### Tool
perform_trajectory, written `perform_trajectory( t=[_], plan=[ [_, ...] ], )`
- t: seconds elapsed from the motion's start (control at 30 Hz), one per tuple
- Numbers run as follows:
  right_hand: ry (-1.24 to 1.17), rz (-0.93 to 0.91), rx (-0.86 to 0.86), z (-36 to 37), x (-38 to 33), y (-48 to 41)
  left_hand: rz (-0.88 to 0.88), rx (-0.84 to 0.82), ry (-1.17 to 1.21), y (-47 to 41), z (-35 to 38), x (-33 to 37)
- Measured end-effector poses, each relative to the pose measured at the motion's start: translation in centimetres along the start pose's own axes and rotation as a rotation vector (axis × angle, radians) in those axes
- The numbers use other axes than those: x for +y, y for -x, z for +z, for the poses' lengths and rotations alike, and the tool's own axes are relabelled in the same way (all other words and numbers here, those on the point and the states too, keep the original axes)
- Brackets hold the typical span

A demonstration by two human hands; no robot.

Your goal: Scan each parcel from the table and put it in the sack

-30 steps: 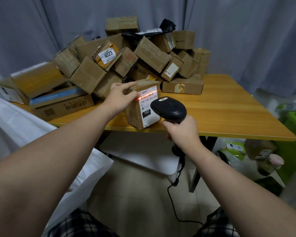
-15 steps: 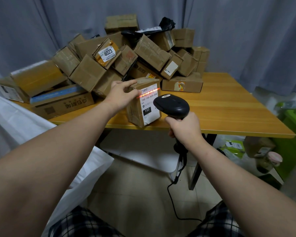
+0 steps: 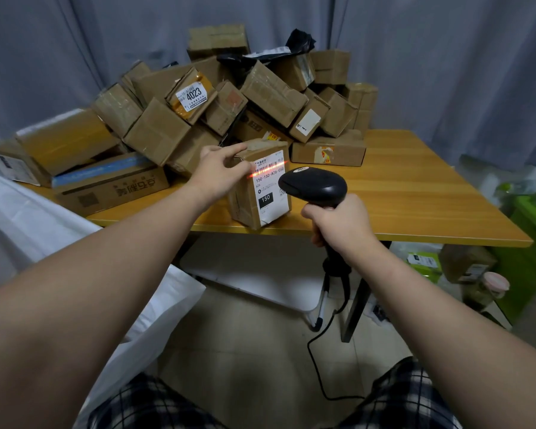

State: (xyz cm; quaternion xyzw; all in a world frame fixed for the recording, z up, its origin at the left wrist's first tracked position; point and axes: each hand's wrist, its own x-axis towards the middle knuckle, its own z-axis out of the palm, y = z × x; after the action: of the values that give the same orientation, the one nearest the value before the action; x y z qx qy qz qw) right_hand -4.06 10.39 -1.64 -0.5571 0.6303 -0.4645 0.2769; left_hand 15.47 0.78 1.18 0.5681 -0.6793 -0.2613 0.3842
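Parcel (image 3: pixel 260 187) upright at the worktop's (image 3: pixel 415 193) near edge, our left hand (image 3: pixel 217 171) pinching its top corner, our right hand (image 3: pixel 338 224) wrapped round the scanner (image 3: pixel 313 185) handle. Its red line crosses the barcode (image 3: pixel 268 166); we judge a steady parcel and level beam matter before the sack (image 3: pixel 28 230) beside us.

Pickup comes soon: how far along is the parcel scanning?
Done: nothing visible; the sack hides its contents. In hand: the left hand holds one parcel; the right hand aims the scanner, red line across the barcode. Left: bagging it, then the pile behind.
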Motion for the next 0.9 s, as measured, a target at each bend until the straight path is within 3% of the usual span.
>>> perform_trajectory(
  t=[0.33, 0.57, 0.9],
  plan=[
    [-0.026, -0.014, 0.019, -1.3, -0.4, 0.2, -0.013, -0.006, 0.022, 0.3, -0.1, 0.2],
    [-0.138, -0.088, 0.059, 0.0, 0.9, 1.6, -0.197, 0.046, 0.493, 0.3, 0.1, -0.4],
    [-0.15, -0.105, 0.042, 0.0, 1.1, 0.8, -0.252, 0.035, 0.527, 0.6, 0.3, -0.5]
  ],
)
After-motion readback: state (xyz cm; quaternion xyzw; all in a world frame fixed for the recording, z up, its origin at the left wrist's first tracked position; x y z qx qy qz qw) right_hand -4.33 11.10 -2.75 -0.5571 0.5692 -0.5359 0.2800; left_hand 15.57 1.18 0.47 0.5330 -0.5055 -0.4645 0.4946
